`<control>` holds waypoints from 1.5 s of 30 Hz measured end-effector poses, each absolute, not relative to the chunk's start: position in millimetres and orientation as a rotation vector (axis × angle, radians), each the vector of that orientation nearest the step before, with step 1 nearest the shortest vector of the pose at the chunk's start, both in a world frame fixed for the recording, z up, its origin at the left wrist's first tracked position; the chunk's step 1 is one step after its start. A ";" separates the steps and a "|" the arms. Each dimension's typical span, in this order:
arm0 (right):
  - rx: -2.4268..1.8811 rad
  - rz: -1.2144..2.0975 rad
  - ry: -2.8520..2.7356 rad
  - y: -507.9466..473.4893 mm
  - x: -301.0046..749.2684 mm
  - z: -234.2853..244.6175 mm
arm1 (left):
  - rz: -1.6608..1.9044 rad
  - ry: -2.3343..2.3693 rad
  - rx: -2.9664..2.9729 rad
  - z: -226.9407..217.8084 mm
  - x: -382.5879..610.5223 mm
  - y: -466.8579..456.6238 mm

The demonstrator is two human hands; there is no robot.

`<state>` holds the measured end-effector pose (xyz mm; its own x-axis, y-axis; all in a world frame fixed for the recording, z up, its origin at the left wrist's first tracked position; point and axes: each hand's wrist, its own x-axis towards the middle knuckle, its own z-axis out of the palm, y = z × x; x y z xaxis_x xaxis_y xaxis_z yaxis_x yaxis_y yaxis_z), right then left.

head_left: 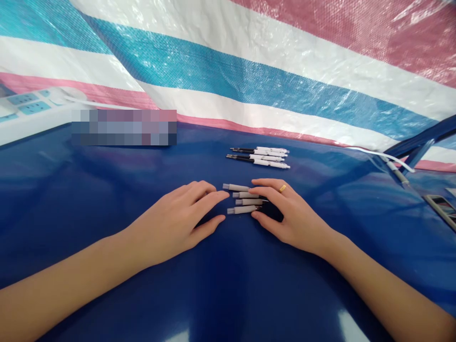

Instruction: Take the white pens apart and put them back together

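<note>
Several grey pen front barrels (245,202) with clear tips lie side by side on the blue table (221,285), between my hands. Close to their left ends is my left hand (181,218), its fingers and thumb apart and nothing held. My right hand (295,213) reaches over their right ends with fingers spread, a gold ring on one finger. Its fingertips touch or hover just over the barrels; which, I cannot tell. Those right ends are partly hidden by the fingers. Farther back, several white pen bodies (272,159) with black refills sticking out lie in a row.
A white power strip (35,107) with blue sockets sits at the back left, beside a blurred-out patch. Striped plastic sheeting (228,61) hangs behind the table. At the right are a white cable (384,154), a dark blue metal bar (427,135) and a phone-like object (441,209).
</note>
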<state>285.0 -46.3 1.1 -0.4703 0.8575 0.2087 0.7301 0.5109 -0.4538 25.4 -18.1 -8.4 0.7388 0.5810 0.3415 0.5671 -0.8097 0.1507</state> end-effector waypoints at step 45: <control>-1.553 0.250 -2.270 -45.9 279.9 -3.7 | 0.634 0.804 2.819 -9.4 24.7 -14.9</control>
<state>279.9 -45.9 -3.7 -0.3191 0.9249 0.2068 0.8578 0.3746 -0.3520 24.7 -14.9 -9.4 0.7681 0.5313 0.3574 0.4714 -0.8469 0.2459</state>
